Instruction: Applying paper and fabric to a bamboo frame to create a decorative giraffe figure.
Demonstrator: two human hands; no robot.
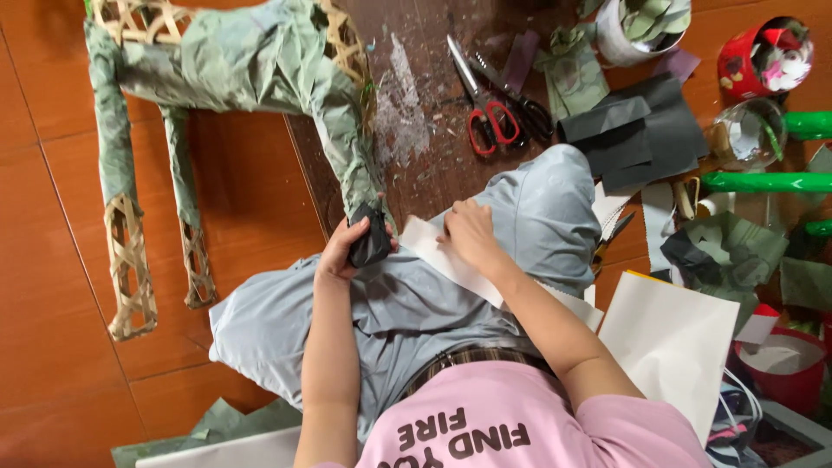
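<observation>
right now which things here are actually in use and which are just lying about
In use:
- left hand wrapping black paper on the leg of the woven frame
- right hand pressing a white strip on the knee

Lying about:
- red scissors
- black scissors
- dark sheets
- red cup
- white sheet

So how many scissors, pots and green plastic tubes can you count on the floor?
Scissors: 2, the red-handled scissors and the black-handled scissors.
Pots: 3, the red round pot, the white round pot and the clear glass jar.
Green plastic tubes: 3 showing.
Total: 8
</observation>
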